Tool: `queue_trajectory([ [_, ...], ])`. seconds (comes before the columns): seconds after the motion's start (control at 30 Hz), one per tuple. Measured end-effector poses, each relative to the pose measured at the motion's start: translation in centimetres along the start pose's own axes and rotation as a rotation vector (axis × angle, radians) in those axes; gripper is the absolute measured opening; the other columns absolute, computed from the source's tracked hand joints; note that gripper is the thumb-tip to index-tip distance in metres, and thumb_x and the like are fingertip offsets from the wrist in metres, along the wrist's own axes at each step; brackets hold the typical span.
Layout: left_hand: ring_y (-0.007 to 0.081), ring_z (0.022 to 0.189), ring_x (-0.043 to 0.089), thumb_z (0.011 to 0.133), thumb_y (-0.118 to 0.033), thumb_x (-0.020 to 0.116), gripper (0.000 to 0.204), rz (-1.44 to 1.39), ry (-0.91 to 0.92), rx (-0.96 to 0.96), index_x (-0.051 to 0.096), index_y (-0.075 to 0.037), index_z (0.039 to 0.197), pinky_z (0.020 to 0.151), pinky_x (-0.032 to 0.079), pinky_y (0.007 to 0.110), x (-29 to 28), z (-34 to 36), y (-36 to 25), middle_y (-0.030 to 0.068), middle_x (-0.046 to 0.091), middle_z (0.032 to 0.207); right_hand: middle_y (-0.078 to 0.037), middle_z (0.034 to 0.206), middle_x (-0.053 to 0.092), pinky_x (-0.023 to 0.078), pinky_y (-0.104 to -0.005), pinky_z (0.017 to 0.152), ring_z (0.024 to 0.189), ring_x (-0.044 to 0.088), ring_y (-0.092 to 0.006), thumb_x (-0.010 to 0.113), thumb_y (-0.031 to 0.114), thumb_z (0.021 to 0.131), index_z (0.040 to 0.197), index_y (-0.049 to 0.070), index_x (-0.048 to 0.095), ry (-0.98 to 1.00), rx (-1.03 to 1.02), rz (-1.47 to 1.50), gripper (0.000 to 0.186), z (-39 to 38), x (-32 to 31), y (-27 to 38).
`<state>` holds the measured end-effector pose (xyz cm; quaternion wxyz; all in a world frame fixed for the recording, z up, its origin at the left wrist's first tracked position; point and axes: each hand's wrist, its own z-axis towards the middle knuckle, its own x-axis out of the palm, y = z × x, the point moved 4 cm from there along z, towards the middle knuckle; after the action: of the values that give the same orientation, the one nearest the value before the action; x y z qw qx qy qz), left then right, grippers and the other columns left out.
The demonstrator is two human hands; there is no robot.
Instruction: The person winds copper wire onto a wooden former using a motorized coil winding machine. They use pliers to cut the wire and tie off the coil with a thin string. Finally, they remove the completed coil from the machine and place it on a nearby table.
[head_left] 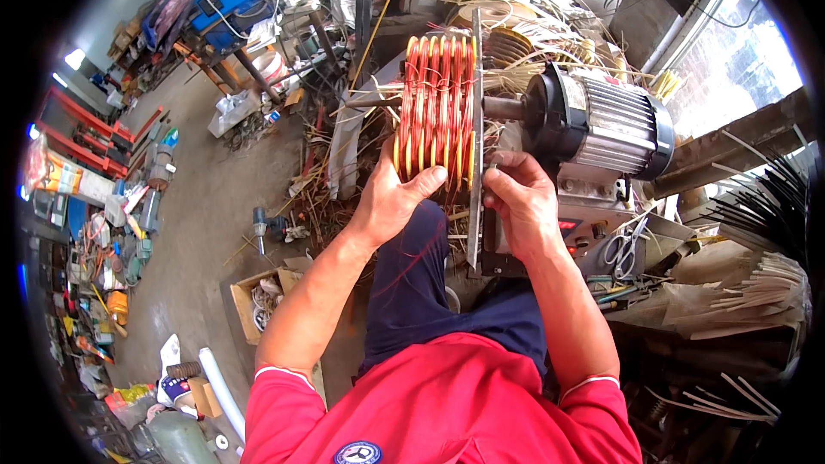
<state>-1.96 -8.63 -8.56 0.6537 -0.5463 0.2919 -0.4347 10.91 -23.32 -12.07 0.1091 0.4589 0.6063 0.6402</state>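
Hands, left and right, gripping winding former with perhaps five copper coils.

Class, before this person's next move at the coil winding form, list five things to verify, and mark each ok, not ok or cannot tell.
1. Left hand on the copper coils: ok, thumb pressed on the lower windings.
2. Right hand on the metal plate: ok, fingers at its edge.
3. Windings seated in their slots: ok, they lie in separate grooves.
4. Motor stopped: cannot tell.
5. Scissors away from the hands: ok, on the bench to the right.
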Motion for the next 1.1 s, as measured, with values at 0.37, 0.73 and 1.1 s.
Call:
queue_trajectory([
  [0.37,0.0148,0.114,0.059,0.095,-0.019,0.071,0.054,0.000,-0.021,-0.038,0.046,-0.002,0.140,0.102,0.046,0.034,-0.2,-0.3,-0.4,0.0061,0.063,0.126,-0.001,0.093,0.069,0.049,-0.0232,0.066,0.078,0.063,-0.0090,0.075,0.013,0.090,0.109,0.003,0.067,0.066,-0.070,-0.063,0.023,-0.1,0.8,0.1],
  [0.73,0.0184,0.114,0.060,0.094,-0.014,0.063,0.048,-0.029,-0.044,-0.077,0.051,-0.001,0.139,0.101,0.047,0.036,0.0,-1.0,0.3,0.0060,0.062,0.127,-0.001,0.085,0.066,0.045,-0.0223,0.056,0.067,0.058,-0.0082,0.075,0.018,0.090,0.110,0.003,0.064,0.075,0.014,-0.060,0.027,0.1,1.4,0.4],
  [1.1,0.0209,0.120,0.056,0.096,-0.019,0.066,0.053,-0.011,-0.054,-0.060,0.048,-0.001,0.141,0.107,0.041,0.038,0.6,-0.9,0.3,0.0088,0.058,0.133,0.000,0.079,0.058,0.041,-0.0248,0.054,0.064,0.050,-0.0077,0.071,0.013,0.092,0.110,0.003,0.062,0.058,0.044,0.027,0.023,0.1,1.4,-0.4],
])
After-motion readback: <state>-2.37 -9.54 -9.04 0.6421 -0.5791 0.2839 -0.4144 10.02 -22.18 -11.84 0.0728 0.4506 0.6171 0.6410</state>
